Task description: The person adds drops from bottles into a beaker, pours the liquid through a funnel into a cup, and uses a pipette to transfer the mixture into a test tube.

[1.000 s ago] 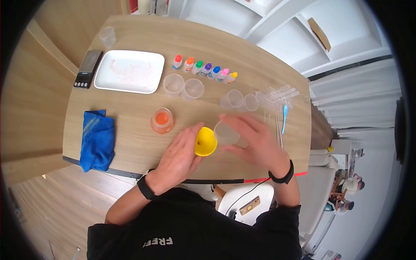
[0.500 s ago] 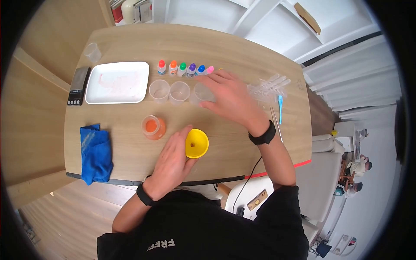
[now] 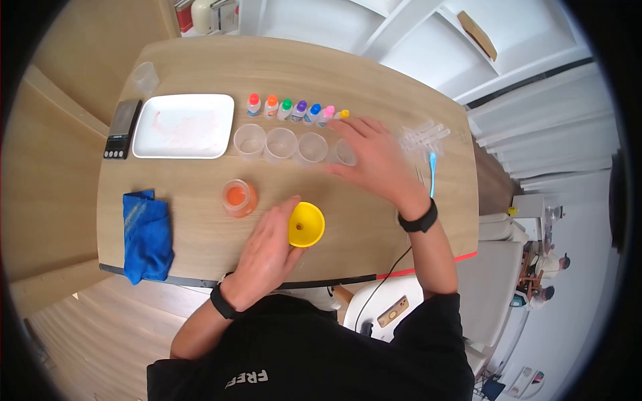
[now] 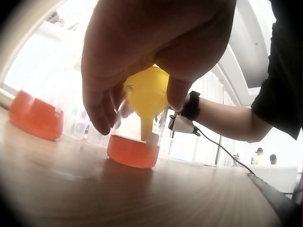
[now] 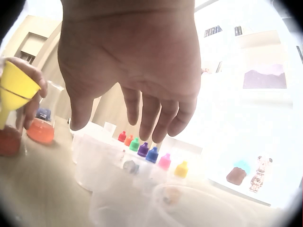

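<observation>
My left hand (image 3: 262, 250) grips the yellow funnel (image 3: 307, 225), thumb on one side and fingers on the other. In the left wrist view the funnel's spout points down into a clear flask (image 4: 133, 152) holding orange-red liquid, which stands on the table. A second flask (image 3: 239, 198) of the same liquid is just beyond, to the left. My right hand (image 3: 378, 164) hovers over the right end of a row of clear plastic cups (image 3: 281, 145), partly covering the last one. Its fingers are spread, with nothing between them in the right wrist view.
Small dropper bottles with coloured caps (image 3: 301, 107) line up behind the cups. A white tray (image 3: 221, 144), a black scale (image 3: 120, 134) and a blue cloth (image 3: 146, 237) lie left. Clear droppers (image 3: 424, 137) and a blue-handled tool (image 3: 433, 175) lie right.
My right hand has carried a clear cup from beside the funnel to the row and released it, then shifted right. The left hand has stayed at the funnel.
</observation>
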The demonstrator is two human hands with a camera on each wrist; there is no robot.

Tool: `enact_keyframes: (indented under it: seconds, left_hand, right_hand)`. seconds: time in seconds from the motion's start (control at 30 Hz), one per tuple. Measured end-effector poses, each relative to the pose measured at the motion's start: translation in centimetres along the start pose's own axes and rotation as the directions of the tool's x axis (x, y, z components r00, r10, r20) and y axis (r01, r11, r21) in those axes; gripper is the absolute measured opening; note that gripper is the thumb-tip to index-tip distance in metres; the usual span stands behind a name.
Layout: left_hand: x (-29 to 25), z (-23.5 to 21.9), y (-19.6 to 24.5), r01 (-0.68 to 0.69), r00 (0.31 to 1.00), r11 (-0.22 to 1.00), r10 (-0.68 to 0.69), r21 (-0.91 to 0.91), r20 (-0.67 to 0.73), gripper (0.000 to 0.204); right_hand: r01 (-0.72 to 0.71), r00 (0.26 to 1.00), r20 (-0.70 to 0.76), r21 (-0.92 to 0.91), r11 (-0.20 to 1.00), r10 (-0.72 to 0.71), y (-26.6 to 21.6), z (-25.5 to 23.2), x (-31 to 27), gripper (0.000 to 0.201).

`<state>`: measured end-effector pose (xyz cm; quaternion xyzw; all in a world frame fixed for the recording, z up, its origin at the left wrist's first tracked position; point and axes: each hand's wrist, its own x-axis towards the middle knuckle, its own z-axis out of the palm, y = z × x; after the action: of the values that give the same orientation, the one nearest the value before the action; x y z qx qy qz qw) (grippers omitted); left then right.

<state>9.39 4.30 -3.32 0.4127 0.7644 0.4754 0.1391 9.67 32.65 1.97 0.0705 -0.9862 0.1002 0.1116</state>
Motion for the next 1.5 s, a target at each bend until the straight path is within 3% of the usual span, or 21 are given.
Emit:
enact_keyframes:
  seconds: [0.13,0.43,0.63,0.73,0.93,1.23,1.33,1.43,1.5]
  left_hand:
    - [0.0,0.1,-0.1,-0.018,1.0,1.0,0.018,0.003,-0.011,0.078]
    - [0.1,0.3,0.1,-0.015,1.0,1.0,0.015,0.016,-0.001,0.08]
    - [0.0,0.3,-0.1,0.028,0.999,0.999,-0.029,0.032,0.036,0.083]
    - [-0.1,0.3,-0.1,0.022,0.999,0.999,-0.023,0.041,0.035,0.09]
    - [0.0,0.4,0.1,0.039,0.998,0.998,-0.04,0.041,0.043,0.104]
    - [-0.5,0.7,-0.2,0.054,0.998,0.997,-0.055,0.06,0.016,0.114]
    - [-0.5,0.6,-0.1,0.083,0.996,0.995,-0.084,0.06,0.022,0.115]
    - [-0.5,0.5,-0.2,0.096,0.995,0.993,-0.097,0.065,0.014,0.116]
    - [-0.4,0.5,-0.4,0.11,0.994,0.992,-0.111,0.056,0.012,0.115]
  right_hand:
    - [-0.075,0.988,0.126,-0.094,0.993,0.087,0.5,-1.3,-1.0,0.067]
    - [-0.023,0.997,0.072,-0.055,0.998,0.027,1.4,0.9,-0.8,0.063]
    - [-0.091,0.996,-0.01,0.011,0.996,0.091,1.3,-0.7,-2.1,0.07]
    - [-0.143,0.99,-0.014,-0.054,0.988,0.142,2.3,-1.7,-3.8,0.074]
    - [-0.287,0.95,0.134,0.034,0.957,0.28,3.3,-0.8,-5.0,0.073]
    - [-0.277,0.956,0.131,0.118,0.954,0.262,3.0,0.0,-4.5,0.066]
    - [-0.203,0.978,-0.042,0.048,0.978,0.205,3.2,0.7,-5.3,0.066]
    - [-0.135,0.987,-0.092,0.011,0.991,0.135,0.7,-2.3,-5.9,0.074]
    - [-0.049,0.997,-0.062,0.11,0.993,0.056,-2.4,-3.4,-6.7,0.078]
